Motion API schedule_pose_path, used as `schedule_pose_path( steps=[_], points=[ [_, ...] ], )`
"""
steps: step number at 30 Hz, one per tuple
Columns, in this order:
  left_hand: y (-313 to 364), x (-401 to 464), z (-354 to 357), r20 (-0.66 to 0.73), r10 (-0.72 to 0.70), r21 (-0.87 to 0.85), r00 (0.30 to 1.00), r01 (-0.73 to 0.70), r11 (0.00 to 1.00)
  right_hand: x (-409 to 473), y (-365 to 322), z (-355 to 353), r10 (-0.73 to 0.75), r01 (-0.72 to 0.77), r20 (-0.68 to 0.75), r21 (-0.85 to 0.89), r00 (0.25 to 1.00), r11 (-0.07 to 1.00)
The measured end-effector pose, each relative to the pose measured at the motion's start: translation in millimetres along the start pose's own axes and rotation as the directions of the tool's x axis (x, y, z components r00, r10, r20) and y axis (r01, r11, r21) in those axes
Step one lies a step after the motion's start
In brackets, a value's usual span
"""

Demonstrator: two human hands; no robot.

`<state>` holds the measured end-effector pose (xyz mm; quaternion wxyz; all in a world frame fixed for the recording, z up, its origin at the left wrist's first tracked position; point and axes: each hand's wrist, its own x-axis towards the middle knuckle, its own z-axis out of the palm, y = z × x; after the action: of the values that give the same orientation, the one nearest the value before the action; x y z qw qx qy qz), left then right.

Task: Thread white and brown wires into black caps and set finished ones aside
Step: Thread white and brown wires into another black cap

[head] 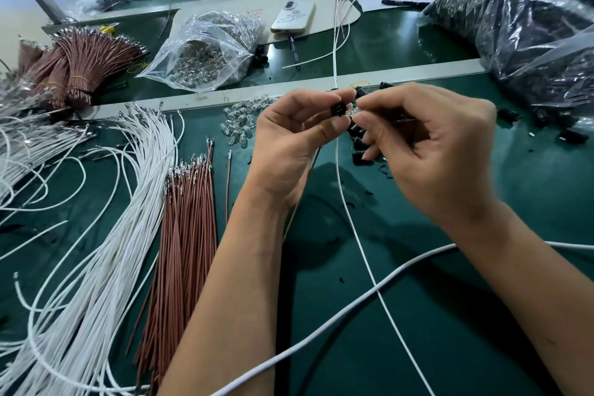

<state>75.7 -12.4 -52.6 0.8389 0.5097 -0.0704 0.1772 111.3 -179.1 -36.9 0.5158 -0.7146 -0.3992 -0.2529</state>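
Fingers (342, 96) of both hands pinch one small black cap (338, 110) above the counter (482, 235).

Left hand (289, 141) grips the cap between thumb and forefinger, its holed face turned this way; right hand (427, 145) pinches a clear bulb-like piece (352, 112) against it. A white wire (356, 235) and a brown wire (313, 161) hang from the cap, limp and feather-light, so they probably need holding near the metal tips to steer. The cap looks hard, tiny and easy to drop; its sides seem the place to grip. Green matting covers the counter, with white wires (106, 235) and brown wires (186, 235) at left, loose bulbs (239, 128) between, and finished pieces (345, 0) well beyond, near a phone (294, 17).
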Motion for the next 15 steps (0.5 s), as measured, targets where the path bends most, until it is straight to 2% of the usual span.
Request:
schedule_pose_path(
  steps=[15],
  points=[
    [-0.4, -0.9, 3.9, -0.008, 0.01, 0.099, 1.0, -0.009, 0.995, 0.1, -7.8, -0.5, -0.062, 0.065, 0.028, -0.12, 0.998, 0.991]
  ],
)
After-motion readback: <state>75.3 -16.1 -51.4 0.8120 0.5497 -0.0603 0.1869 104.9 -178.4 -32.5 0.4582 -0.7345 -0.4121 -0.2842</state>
